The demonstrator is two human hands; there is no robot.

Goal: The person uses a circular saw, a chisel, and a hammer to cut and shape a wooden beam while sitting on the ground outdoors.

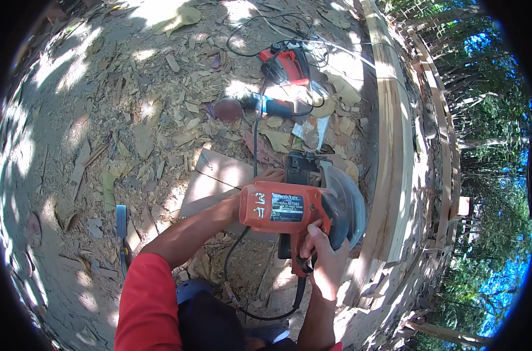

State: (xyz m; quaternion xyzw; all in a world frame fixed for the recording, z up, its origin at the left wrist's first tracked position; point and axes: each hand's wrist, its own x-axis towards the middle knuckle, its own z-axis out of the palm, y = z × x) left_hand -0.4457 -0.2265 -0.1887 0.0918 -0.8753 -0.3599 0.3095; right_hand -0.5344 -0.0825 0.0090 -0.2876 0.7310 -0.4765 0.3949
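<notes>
An orange circular saw (280, 207) with a rounded blade guard (343, 196) stands over a flat wooden board (210, 187) on the ground. My right hand (327, 254) is wrapped round its rear handle. Beneath and beyond the motor housing reaches my left hand (270, 175), its visible fingers stretched out flat near the board and the saw's black base plate (301, 167). The housing hides part of that hand. A black power cord (228, 263) loops from the handle, and a cord also crosses the board.
Ahead lie an angle grinder (266, 106) with a round disc and a red-and-black power tool (286, 61) with tangled cords. Long timber beams (392, 146) run along the right. A chisel-like blade tool (122, 225) lies left. Wood chips and dry leaves litter the ground.
</notes>
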